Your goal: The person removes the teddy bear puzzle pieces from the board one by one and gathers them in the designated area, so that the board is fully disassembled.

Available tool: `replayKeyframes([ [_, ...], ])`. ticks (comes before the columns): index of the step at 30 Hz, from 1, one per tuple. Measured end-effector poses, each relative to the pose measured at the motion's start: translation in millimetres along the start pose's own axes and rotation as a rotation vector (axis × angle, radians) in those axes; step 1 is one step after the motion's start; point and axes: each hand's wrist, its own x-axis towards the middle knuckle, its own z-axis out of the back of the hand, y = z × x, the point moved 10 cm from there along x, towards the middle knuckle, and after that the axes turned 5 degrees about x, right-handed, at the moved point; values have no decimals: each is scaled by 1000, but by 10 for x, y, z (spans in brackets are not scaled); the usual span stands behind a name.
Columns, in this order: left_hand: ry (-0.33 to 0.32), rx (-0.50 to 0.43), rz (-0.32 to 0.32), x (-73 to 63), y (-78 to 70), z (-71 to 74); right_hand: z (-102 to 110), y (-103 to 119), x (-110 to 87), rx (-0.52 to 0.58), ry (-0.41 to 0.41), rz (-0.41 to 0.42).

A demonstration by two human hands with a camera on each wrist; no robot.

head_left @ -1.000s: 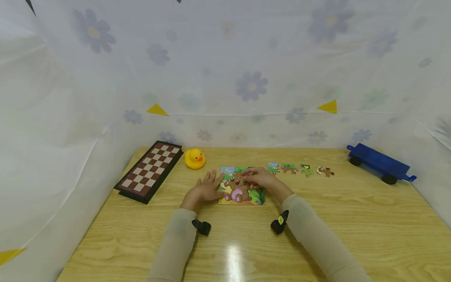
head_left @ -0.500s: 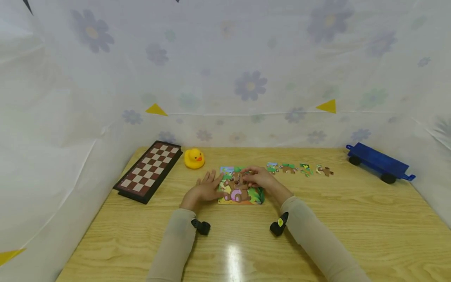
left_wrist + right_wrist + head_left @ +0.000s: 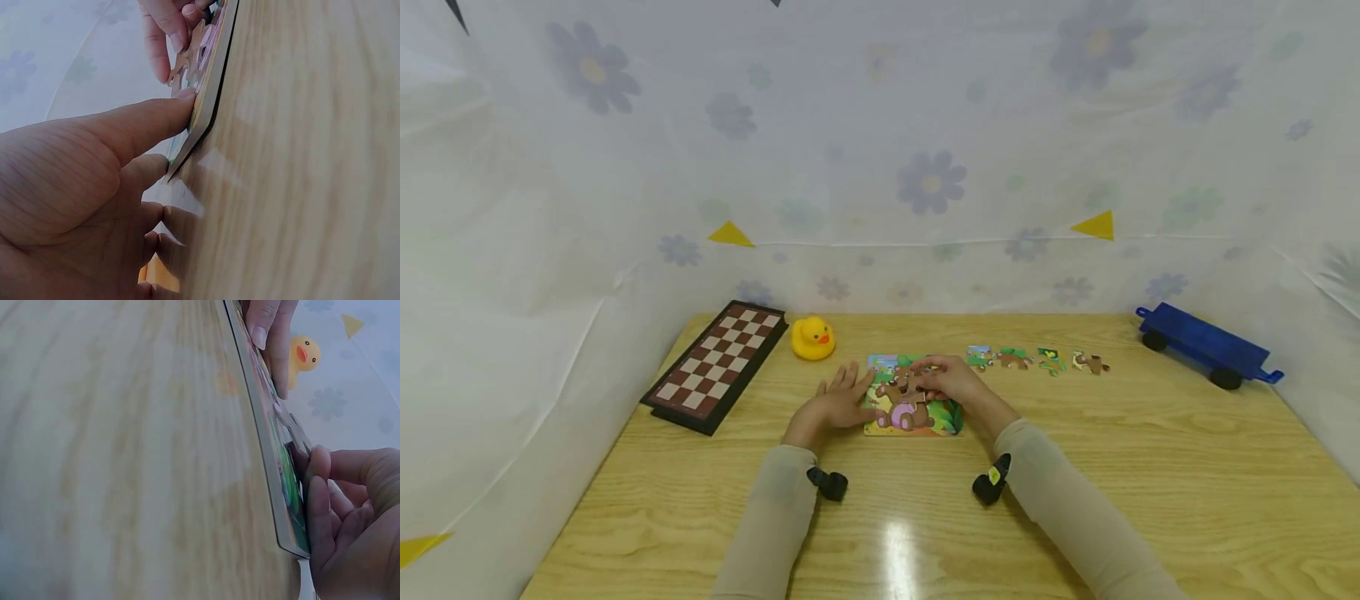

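A bear jigsaw puzzle (image 3: 904, 421) in a thin board lies on the table in front of me. My left hand (image 3: 838, 402) rests along its left side with fingers spread, the thumb pressing on the picture's edge in the left wrist view. Over the bear's upper body, my right hand (image 3: 957, 381) pinches a brown puzzle piece (image 3: 299, 432) between thumb and fingers. That piece is tilted, partly raised off the picture in both wrist views. My fingers hide the picture's upper right part.
Several loose puzzle pieces (image 3: 1015, 359) lie in a row behind and right of the board. A yellow rubber duck (image 3: 813, 339) and a folded chessboard (image 3: 718, 362) are at the left. A blue toy wagon (image 3: 1206, 343) stands at the far right, near the cloth backdrop (image 3: 865, 167).
The piece pinched in my right hand has shifted slightly over the bear and its tilt has changed. My left hand stays in place on the board.
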Motion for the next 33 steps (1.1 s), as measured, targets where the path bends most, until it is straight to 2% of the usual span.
replayKeyframes([
  [10, 3, -2, 5, -21, -8, 13, 34, -48, 3, 43, -68, -57],
  [20, 1, -4, 5, -52, -45, 32, 62, -29, -27, 79, -55, -31],
  [33, -7, -5, 6, -58, -53, 31, 155, -69, -63, 116, -46, -66],
])
